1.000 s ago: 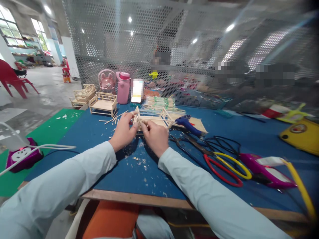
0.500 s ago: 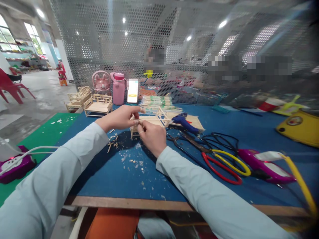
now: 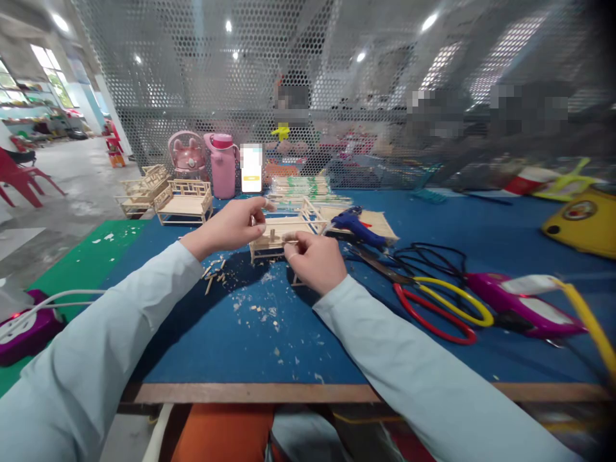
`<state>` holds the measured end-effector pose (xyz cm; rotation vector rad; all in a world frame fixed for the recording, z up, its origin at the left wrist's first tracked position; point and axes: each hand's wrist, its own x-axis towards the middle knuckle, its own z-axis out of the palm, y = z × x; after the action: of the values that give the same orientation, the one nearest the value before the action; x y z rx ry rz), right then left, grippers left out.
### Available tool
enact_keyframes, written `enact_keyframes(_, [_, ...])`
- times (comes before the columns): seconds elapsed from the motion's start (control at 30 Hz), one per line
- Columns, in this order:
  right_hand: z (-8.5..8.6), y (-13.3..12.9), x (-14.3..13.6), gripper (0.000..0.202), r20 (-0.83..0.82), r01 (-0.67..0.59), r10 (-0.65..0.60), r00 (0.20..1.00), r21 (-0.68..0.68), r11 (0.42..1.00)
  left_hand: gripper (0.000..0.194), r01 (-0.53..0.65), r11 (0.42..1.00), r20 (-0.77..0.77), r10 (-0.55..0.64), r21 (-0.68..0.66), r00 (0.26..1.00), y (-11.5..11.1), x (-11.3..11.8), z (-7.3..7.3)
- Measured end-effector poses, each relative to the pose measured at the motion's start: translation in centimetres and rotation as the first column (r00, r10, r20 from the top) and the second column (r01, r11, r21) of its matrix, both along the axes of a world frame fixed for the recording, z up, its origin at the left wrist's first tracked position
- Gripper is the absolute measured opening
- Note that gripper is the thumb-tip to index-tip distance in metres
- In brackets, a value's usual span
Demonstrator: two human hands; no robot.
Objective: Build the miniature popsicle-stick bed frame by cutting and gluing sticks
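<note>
A small bench of thin wooden sticks (image 3: 282,226) stands on the blue table. My left hand (image 3: 226,226) is at its left end, thumb and forefinger apart with nothing seen between them. At the front right of the bench, my right hand (image 3: 317,260) has its fingers curled and pressed together; what they grip is hidden. A short stick piece (image 3: 272,235) shows on the bench between the hands. Short stick offcuts (image 3: 215,276) lie to the left. Right of the bench, a blue glue gun (image 3: 359,226) rests on a flat wooden panel (image 3: 384,226).
Two finished-looking wooden benches (image 3: 183,202) (image 3: 142,192) stand back left. Behind are a pink bottle (image 3: 222,168), a lit phone (image 3: 251,170) and bundled sticks (image 3: 303,189). Scissors (image 3: 433,311), black cables and a purple power strip (image 3: 527,305) lie right; a mesh screen stands behind.
My hands have moved apart: the right one went right along the bench, while the left thumb and forefinger separated. The short stick piece between them has come into view.
</note>
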<state>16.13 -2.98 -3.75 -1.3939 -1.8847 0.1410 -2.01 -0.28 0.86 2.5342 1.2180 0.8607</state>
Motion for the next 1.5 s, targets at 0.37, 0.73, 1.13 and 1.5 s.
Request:
enact_keyframes(0.37, [-0.8, 0.9, -0.8, 0.028, -0.329, -0.097, 0.042, 0.943, -0.154, 0.983, 0.038, -0.045, 0.999, 0.046, 0.045, 0.011, 0.998, -0.2, 0.1, -0.8])
enact_keyframes(0.73, [-0.2, 0.8, -1.9, 0.034, -0.77, -0.491, 0.059, 0.635, -0.343, 0.801, 0.037, -0.032, 0.999, 0.044, 0.031, 0.03, 0.999, -0.5, 0.1, -1.5])
enact_keyframes(1.13, [-0.1, 1.6, -2.7, 0.028, -0.808, -0.544, 0.089, 0.583, -0.306, 0.781, 0.037, -0.029, 0.999, 0.055, 0.027, 0.038, 0.998, -0.4, 0.2, -2.1])
enact_keyframes(1.5, [-0.1, 0.7, -2.0, 0.023, -0.823, -0.383, -0.023, 0.568, -0.289, 0.877, 0.032, -0.035, 0.999, 0.078, 0.032, 0.036, 0.996, -0.5, 0.3, -2.1])
